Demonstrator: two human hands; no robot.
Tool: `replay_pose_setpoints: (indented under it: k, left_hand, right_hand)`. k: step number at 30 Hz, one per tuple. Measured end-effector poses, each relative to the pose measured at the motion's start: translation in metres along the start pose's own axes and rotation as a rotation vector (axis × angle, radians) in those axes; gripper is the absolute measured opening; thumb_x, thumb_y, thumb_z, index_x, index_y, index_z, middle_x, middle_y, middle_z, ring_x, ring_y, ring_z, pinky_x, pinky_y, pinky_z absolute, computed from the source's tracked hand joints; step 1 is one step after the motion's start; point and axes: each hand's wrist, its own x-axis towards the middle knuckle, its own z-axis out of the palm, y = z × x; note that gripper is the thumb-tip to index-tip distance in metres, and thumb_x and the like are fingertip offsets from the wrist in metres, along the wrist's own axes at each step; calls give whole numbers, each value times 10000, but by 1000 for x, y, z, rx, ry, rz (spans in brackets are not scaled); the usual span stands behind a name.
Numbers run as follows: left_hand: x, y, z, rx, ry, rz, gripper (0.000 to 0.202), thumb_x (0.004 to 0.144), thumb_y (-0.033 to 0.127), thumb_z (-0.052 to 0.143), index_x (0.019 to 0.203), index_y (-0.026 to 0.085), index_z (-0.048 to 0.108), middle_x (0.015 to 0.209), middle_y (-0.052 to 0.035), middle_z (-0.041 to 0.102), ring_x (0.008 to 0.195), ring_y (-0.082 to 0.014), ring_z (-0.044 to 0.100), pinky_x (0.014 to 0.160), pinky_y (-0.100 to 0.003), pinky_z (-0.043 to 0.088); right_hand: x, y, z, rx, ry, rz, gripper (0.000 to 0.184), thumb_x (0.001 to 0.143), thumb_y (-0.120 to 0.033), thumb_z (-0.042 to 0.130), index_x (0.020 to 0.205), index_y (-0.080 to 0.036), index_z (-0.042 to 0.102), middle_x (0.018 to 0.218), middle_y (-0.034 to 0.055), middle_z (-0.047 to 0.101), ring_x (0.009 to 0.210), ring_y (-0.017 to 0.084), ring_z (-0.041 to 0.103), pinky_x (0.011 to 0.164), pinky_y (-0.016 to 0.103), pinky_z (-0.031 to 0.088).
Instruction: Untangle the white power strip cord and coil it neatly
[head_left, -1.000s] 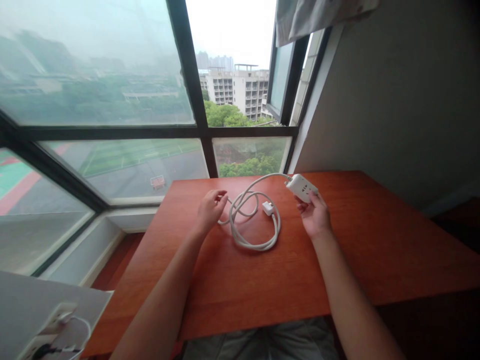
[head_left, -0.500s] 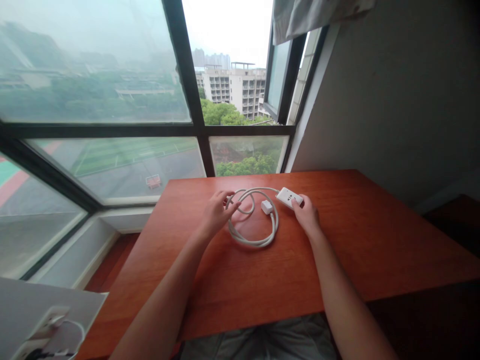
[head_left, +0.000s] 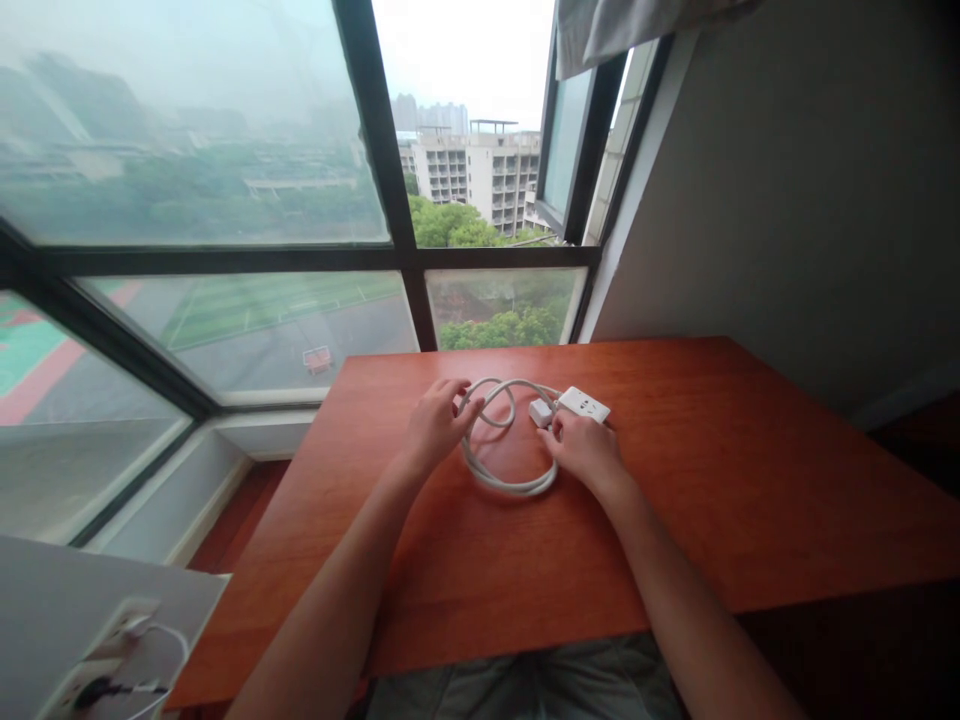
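From afar I see a bare left hand (head_left: 437,425), bare right hand (head_left: 589,447), bare forearms (head_left: 341,575) and creased grey-green cloth clothing (head_left: 525,685).

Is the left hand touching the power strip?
No, the left hand is at the coiled cable, apart from the power strip.

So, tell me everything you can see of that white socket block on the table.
The white socket block is flat and rectangular, seemingly plastic, with dark slots in its upward-facing side and nothing plugged into the part that shows. A pale cable leaves its left end and runs into loops. The block lies slantwise on the reddish table, with a white plug close by its left end. The right hand is just in front, hiding part of its near edge; whether they touch is unclear.
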Motion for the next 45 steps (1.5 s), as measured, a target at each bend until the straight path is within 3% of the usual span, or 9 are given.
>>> replay_pose_setpoints:
  k: [7,15,22,26,29,35,40,43,45]
  left_hand:
    - [0,-4,0,38,-32,7,368,846,474,610,1075,190,657,1010,-81,631,626,-145,578,621,-277,429]
    - [-6,20,-12,262,67,136,293,886,401,570,1090,206,650,1086,-116,592,912,-250,598,693,-293,423]
    - [-22,50,0,157,-531,488,154,801,371,693,785,219,677,783,-44,655,722,-192,606,635,-270,380]
    - [-27,55,13,203,-652,531,29,792,228,672,790,199,675,806,-42,672,701,-180,615,639,-272,387]
    - [-26,54,15,227,-683,541,88,841,190,590,800,183,668,845,-42,673,709,-168,619,614,-262,381]
    - [-21,46,17,122,-594,494,139,871,178,545,798,168,662,809,-48,647,713,-157,598,621,-247,389]
    - [-15,42,18,-163,-209,346,142,915,240,515,870,164,627,783,-38,605,682,-136,536,632,-238,391]
    - [-11,41,15,-310,20,224,151,931,267,505,872,166,600,741,-23,584,677,-137,514,635,-241,390]
    - [-11,40,13,-381,50,213,160,934,282,506,878,164,598,743,-25,579,686,-139,511,638,-242,393]
  right_hand:
    - [2,0,7,18,-14,71,239,822,-438,592,717,-239,670,759,83,712,708,219,648,608,293,408]
    - [10,14,8,548,-11,70,276,738,-449,618,620,-199,625,529,-1,622,507,150,556,500,247,369]
    - [10,11,3,829,134,22,265,713,-446,644,685,-185,606,497,-53,514,453,100,440,468,221,337]
    - [11,14,4,828,161,-26,250,722,-428,638,690,-182,612,490,-58,489,447,93,416,465,217,325]
    - [11,18,4,730,123,-84,225,726,-403,635,673,-186,607,489,-54,498,453,96,427,477,220,327]
    - [7,16,-5,681,164,-142,218,735,-398,630,681,-188,612,515,-38,544,470,105,460,488,218,341]
    - [10,21,-11,653,356,77,306,747,-477,610,671,-180,621,552,2,604,498,131,513,495,231,354]
    - [11,22,-8,601,308,130,289,722,-462,617,633,-187,611,556,14,625,512,147,541,496,238,349]
    - [11,19,-5,601,215,108,264,709,-434,622,601,-194,600,535,8,620,515,149,550,499,239,350]
